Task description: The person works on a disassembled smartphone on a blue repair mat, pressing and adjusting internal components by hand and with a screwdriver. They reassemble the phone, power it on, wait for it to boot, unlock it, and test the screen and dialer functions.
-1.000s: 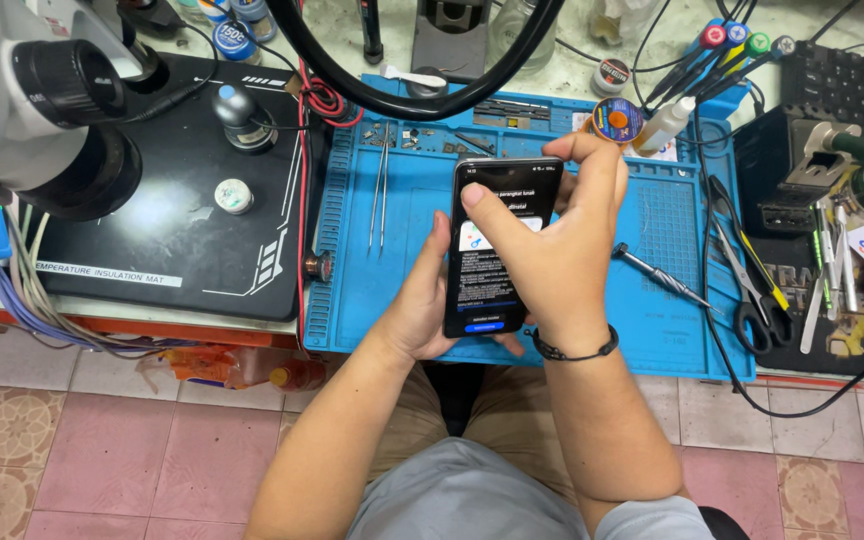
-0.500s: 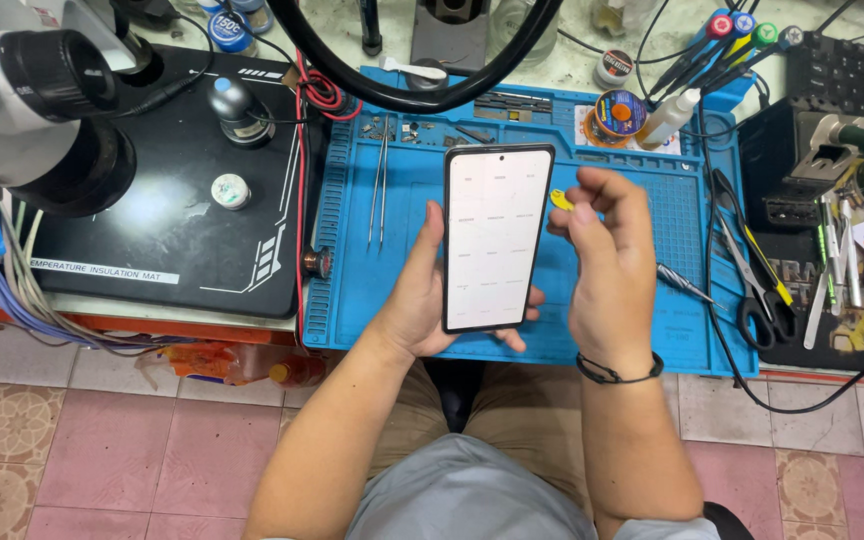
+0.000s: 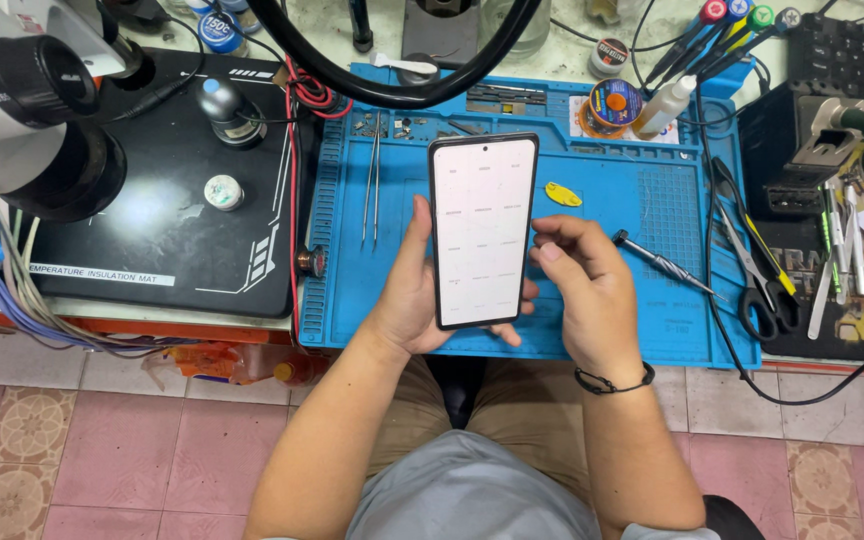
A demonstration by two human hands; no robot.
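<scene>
A black-framed smartphone (image 3: 482, 228) with a lit pale screen is held upright over the blue work mat (image 3: 632, 200). My left hand (image 3: 414, 290) grips it from the left and below, thumb along its left edge. My right hand (image 3: 589, 290) sits just right of the phone with its fingers curled, index tip near the phone's right edge; it holds nothing that I can see. A yellow pick (image 3: 562, 194) lies on the mat just beyond my right hand. A small screwdriver (image 3: 660, 262) lies to its right.
Tweezers (image 3: 372, 190) lie on the mat left of the phone. A microscope (image 3: 32, 100) stands over a black mat (image 3: 172, 230) at left. Scissors (image 3: 752, 270), more tools and a black device box (image 3: 812, 120) crowd the right. A black cable loop (image 3: 392, 70) arches at the back.
My right hand came off the phone's top and dropped to its right side. The yellow pick left my fingers and now lies on the mat. The screen went from dark to a pale lit page.
</scene>
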